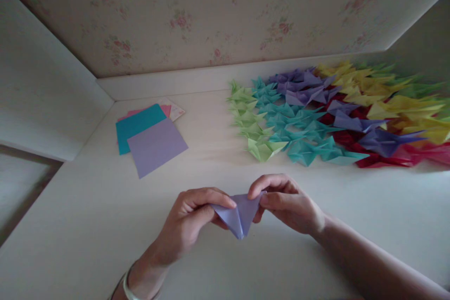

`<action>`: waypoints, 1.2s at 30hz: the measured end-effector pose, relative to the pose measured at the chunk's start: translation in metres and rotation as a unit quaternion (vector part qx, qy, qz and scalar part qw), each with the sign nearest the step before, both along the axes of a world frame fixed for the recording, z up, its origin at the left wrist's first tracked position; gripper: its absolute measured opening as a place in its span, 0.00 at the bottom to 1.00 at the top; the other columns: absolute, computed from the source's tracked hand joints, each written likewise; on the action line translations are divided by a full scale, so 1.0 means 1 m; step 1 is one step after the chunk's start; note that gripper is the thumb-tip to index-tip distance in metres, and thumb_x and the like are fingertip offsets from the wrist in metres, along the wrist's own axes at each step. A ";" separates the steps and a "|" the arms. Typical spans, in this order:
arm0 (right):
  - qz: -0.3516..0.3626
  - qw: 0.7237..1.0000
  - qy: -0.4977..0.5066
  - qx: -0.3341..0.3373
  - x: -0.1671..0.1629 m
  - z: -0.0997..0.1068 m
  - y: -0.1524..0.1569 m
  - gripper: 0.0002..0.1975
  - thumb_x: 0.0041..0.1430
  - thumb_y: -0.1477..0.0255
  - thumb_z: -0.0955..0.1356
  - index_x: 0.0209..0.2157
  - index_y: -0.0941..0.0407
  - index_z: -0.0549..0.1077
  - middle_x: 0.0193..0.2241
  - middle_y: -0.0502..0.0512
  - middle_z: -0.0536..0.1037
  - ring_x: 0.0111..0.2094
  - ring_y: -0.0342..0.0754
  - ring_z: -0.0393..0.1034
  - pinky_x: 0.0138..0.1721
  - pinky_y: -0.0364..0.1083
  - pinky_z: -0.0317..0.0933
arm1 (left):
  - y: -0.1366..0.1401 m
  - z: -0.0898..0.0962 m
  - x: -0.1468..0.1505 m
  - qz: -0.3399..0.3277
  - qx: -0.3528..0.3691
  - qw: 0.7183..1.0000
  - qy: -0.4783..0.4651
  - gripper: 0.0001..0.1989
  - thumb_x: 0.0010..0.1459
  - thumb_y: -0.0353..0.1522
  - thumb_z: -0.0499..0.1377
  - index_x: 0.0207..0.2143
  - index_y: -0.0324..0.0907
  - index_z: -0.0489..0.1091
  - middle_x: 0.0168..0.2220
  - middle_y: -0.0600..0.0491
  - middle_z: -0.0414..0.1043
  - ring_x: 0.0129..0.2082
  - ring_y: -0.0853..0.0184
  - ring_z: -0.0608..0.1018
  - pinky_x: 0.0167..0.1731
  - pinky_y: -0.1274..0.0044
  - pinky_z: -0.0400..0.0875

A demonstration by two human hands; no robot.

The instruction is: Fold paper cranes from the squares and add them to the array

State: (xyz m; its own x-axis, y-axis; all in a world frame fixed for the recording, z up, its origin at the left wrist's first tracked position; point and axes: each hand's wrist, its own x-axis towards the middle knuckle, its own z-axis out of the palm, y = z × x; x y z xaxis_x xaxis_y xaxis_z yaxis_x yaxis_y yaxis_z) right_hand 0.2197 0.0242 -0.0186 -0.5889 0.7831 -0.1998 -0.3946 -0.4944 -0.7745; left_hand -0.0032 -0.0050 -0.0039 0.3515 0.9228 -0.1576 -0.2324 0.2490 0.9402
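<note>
Passage runs over the tabletop between paper sheets and folded figures — which crowd the far right.

Lilac folded paper, white desk
Flat sheets in teal, lilac and pink; paper figures in lime, turquoise, purple, yellow and red; beige wallpaper patterned with pink flowers.

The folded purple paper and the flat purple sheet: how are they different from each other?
The folded purple paper narrows to a point; the flat purple sheet is four-sided. The left hand and right hand hold the folded purple paper, while the flat purple sheet lies partly over a teal sheet. Both are light purple.
</note>
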 end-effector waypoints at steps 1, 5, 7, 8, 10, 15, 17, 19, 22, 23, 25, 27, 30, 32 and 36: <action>0.003 1.000 -0.004 0.016 0.000 -0.001 0.000 0.10 0.52 0.67 0.77 0.33 0.59 0.82 0.25 0.54 0.82 0.26 0.44 0.78 0.30 0.41 0.71 | 0.000 -0.001 0.000 -0.001 -0.008 1.000 -0.001 0.14 0.57 0.22 0.59 0.34 0.45 0.83 0.33 0.52 0.81 0.31 0.67 0.81 0.29 0.81 0.77; 0.003 0.998 -0.033 0.044 -0.001 0.000 0.000 0.07 0.52 0.72 0.78 0.32 0.60 0.80 0.24 0.51 0.81 0.25 0.40 0.75 0.28 0.38 0.69 | -0.001 -0.003 0.001 0.008 -0.056 0.998 -0.008 0.13 0.58 0.23 0.58 0.34 0.44 0.83 0.32 0.52 0.82 0.31 0.67 0.83 0.29 0.82 0.78; 0.001 0.998 -0.045 0.044 -0.001 0.001 0.000 0.06 0.53 0.73 0.77 0.32 0.59 0.80 0.23 0.51 0.81 0.24 0.39 0.75 0.27 0.37 0.68 | -0.001 -0.002 0.002 0.016 -0.083 0.996 -0.017 0.14 0.58 0.24 0.57 0.34 0.43 0.83 0.31 0.53 0.82 0.30 0.68 0.83 0.28 0.83 0.78; 0.002 0.998 -0.050 0.042 -0.002 0.001 0.000 0.05 0.54 0.73 0.76 0.33 0.59 0.81 0.24 0.51 0.81 0.24 0.40 0.75 0.27 0.37 0.69 | -0.001 -0.001 0.003 0.019 -0.095 0.995 -0.025 0.14 0.58 0.24 0.57 0.34 0.42 0.83 0.31 0.53 0.82 0.29 0.68 0.82 0.27 0.83 0.78; 0.003 0.998 -0.056 0.039 -0.002 0.001 0.001 0.06 0.55 0.72 0.76 0.33 0.59 0.81 0.24 0.52 0.82 0.24 0.40 0.76 0.27 0.37 0.69 | 0.000 0.001 0.003 0.021 -0.116 0.992 -0.045 0.13 0.58 0.25 0.57 0.35 0.42 0.83 0.30 0.53 0.82 0.28 0.69 0.82 0.27 0.84 0.78; -0.005 0.998 -0.061 0.027 -0.001 0.000 0.001 0.08 0.54 0.70 0.77 0.34 0.59 0.80 0.23 0.52 0.82 0.23 0.41 0.76 0.25 0.37 0.69 | -0.001 0.004 0.001 0.003 -0.123 0.988 -0.090 0.11 0.58 0.28 0.59 0.37 0.41 0.82 0.33 0.52 0.82 0.30 0.68 0.83 0.31 0.82 0.79; -0.014 0.997 -0.073 0.030 -0.001 0.000 0.001 0.09 0.53 0.69 0.77 0.34 0.59 0.80 0.22 0.52 0.81 0.22 0.40 0.76 0.25 0.36 0.69 | -0.002 0.005 0.001 -0.013 -0.113 0.990 -0.081 0.10 0.58 0.32 0.61 0.40 0.41 0.81 0.35 0.51 0.82 0.33 0.65 0.83 0.34 0.79 0.80; -0.025 0.995 -0.095 0.036 -0.002 0.001 0.002 0.09 0.52 0.69 0.77 0.33 0.59 0.80 0.22 0.51 0.81 0.22 0.40 0.75 0.25 0.36 0.68 | -0.002 0.006 0.001 -0.020 -0.097 0.994 -0.037 0.12 0.59 0.36 0.62 0.42 0.41 0.80 0.36 0.50 0.82 0.35 0.64 0.83 0.35 0.77 0.80; -0.022 0.990 -0.135 0.040 -0.003 0.003 0.004 0.11 0.52 0.68 0.77 0.33 0.60 0.80 0.21 0.50 0.80 0.22 0.39 0.74 0.25 0.36 0.67 | -0.001 0.005 0.004 -0.001 -0.067 0.995 0.074 0.12 0.60 0.39 0.63 0.41 0.42 0.81 0.34 0.51 0.81 0.34 0.65 0.82 0.33 0.79 0.79; -0.018 0.988 -0.148 0.041 -0.004 0.003 0.005 0.11 0.52 0.67 0.77 0.34 0.60 0.80 0.21 0.50 0.80 0.22 0.39 0.74 0.25 0.37 0.67 | 0.000 0.004 0.005 0.005 -0.063 0.992 0.106 0.11 0.60 0.38 0.63 0.42 0.42 0.80 0.34 0.51 0.81 0.33 0.66 0.82 0.32 0.80 0.79; -0.011 0.983 -0.176 0.046 -0.005 0.004 0.006 0.13 0.51 0.66 0.77 0.35 0.60 0.80 0.21 0.50 0.79 0.22 0.40 0.73 0.26 0.37 0.67 | 0.002 0.003 0.006 0.009 -0.069 0.988 0.139 0.14 0.60 0.38 0.64 0.47 0.44 0.78 0.34 0.52 0.81 0.32 0.67 0.82 0.31 0.81 0.79; -0.010 0.978 -0.202 0.055 -0.005 0.005 0.006 0.14 0.51 0.65 0.77 0.36 0.60 0.80 0.21 0.50 0.79 0.22 0.41 0.74 0.26 0.38 0.67 | 0.004 0.003 0.007 0.009 -0.078 0.986 0.147 0.16 0.60 0.39 0.63 0.50 0.44 0.77 0.34 0.52 0.82 0.33 0.66 0.82 0.31 0.80 0.79; -0.004 0.972 -0.224 0.077 -0.004 0.005 0.006 0.14 0.52 0.65 0.76 0.35 0.60 0.80 0.22 0.51 0.79 0.23 0.42 0.74 0.27 0.39 0.67 | 0.006 0.004 0.007 -0.006 -0.074 0.986 0.148 0.16 0.62 0.41 0.61 0.48 0.42 0.78 0.36 0.51 0.82 0.35 0.65 0.82 0.32 0.79 0.79; -0.003 0.970 -0.228 0.084 -0.003 0.005 0.007 0.14 0.52 0.64 0.76 0.35 0.60 0.80 0.22 0.52 0.79 0.24 0.42 0.74 0.28 0.39 0.67 | 0.006 0.005 0.006 -0.013 -0.063 0.986 0.157 0.16 0.63 0.41 0.60 0.47 0.42 0.79 0.37 0.50 0.83 0.35 0.64 0.82 0.32 0.79 0.79; -0.008 0.967 -0.239 0.089 -0.003 0.006 0.007 0.14 0.52 0.64 0.76 0.34 0.60 0.79 0.22 0.51 0.79 0.24 0.42 0.73 0.27 0.39 0.66 | 0.005 0.005 0.006 -0.013 -0.043 0.983 0.180 0.16 0.63 0.41 0.60 0.47 0.42 0.79 0.37 0.50 0.83 0.34 0.65 0.83 0.32 0.79 0.79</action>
